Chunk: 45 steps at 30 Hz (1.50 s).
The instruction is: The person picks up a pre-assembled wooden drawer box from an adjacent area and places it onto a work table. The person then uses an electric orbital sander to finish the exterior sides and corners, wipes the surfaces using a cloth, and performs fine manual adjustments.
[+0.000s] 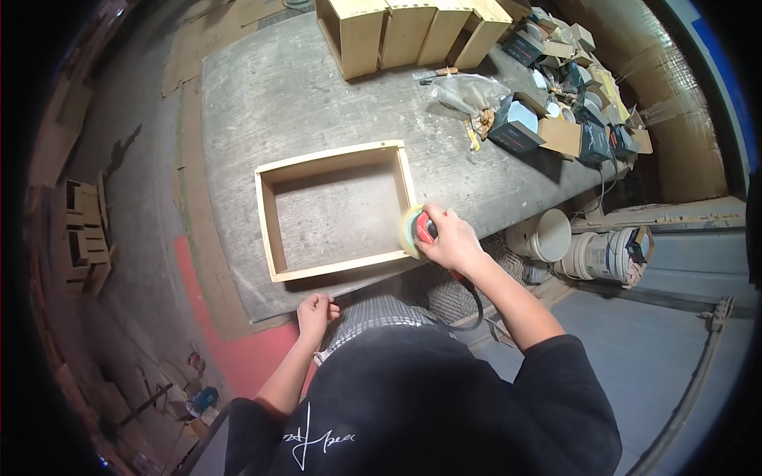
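An open rectangular wooden frame, like a drawer box without a visible bottom [333, 160], lies on the grey worktable [238, 113]. My right hand [453, 238] is closed around a red and black handheld sander [426, 228], whose round yellow-green pad meets the frame's near right corner. A dark hose or cord hangs from the tool beneath my forearm. My left hand [318, 310] is at the table's near edge, just below the frame, with its fingers curled and apart from the wood; whether it pinches anything small cannot be told.
Several wooden boxes [411, 35] stand at the table's far side, near a scraper [436, 74] and a plastic bag [470, 92]. Opened cartons of sanding discs [518, 122] crowd the right side. White buckets [550, 235] stand beside the table at right. Stacked wooden pieces [88, 238] sit on the left floor.
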Tool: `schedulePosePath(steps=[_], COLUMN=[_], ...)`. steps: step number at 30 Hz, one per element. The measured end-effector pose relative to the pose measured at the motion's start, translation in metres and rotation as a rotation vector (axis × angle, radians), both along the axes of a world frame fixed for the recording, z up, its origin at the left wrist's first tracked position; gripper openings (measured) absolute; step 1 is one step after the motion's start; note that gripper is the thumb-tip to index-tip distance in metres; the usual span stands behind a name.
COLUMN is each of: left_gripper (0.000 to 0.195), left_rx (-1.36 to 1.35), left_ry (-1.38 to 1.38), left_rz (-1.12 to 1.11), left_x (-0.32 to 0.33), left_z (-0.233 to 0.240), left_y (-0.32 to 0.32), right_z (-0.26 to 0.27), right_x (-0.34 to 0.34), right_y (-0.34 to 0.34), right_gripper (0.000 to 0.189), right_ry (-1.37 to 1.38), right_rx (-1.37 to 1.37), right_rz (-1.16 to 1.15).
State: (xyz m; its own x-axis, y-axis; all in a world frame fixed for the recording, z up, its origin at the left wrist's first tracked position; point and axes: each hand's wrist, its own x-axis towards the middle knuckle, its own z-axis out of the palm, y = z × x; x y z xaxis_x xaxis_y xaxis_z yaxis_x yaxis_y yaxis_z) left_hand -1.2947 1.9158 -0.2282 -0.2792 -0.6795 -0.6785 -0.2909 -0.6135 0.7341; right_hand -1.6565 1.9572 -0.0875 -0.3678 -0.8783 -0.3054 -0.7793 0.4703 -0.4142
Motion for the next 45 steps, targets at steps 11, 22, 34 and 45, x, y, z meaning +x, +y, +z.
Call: schedulePosePath(steps=[11,22,34,45], left_gripper=[0.073,0.068,0.062,0.068], left_rx=[-1.095,-0.773,-0.709,-0.703], left_ry=[-0.697,-0.691,-0.658,-0.636], left_rz=[-0.161,-0.207,-0.144,-0.149], left_x=[-0.02,-0.02,-0.025,-0.022], left_z=[0.036,-0.012,-0.007,-0.009], left_y=[-0.184,-0.183,-0.189,-0.19], right_z=[-0.014,-0.034,-0.026,-0.008], right_x=[-0.04,-0.036,-0.074,0.142], right_y=[-0.126,-0.008,-0.197,-0.324], right_gripper=[0.065,0.051,0.061,0.053], right_ry=[0.011,-0.286,0.068,-0.072], right_rx=[-0.101,-0.245,-0.158,-0.145], right_rz=[-0.046,-0.098,0.057,0.463])
